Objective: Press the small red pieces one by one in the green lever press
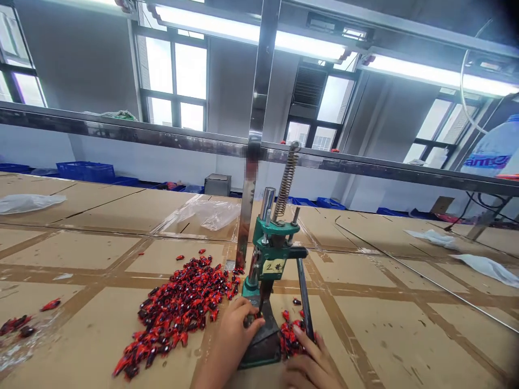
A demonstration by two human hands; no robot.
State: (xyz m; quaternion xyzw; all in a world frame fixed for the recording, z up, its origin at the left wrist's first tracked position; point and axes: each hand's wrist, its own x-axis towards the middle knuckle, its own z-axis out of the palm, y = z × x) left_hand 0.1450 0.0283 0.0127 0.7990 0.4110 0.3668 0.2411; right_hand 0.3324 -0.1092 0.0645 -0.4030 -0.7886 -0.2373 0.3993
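Green press, left hand at its base: thumb and forefinger curl close, but whether they pinch anything I can't tell; right hand bends at the lever, grip unclear. Red pieces heap both sides, metal post stands behind, bottle cut off right.

blue rectangular plastic bin back left, crumpled clear plastic sheet centre-left, long thin metal rod lying right

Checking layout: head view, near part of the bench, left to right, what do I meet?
Loose red pieces, large red-and-black pile, left hand, green press, right hand.
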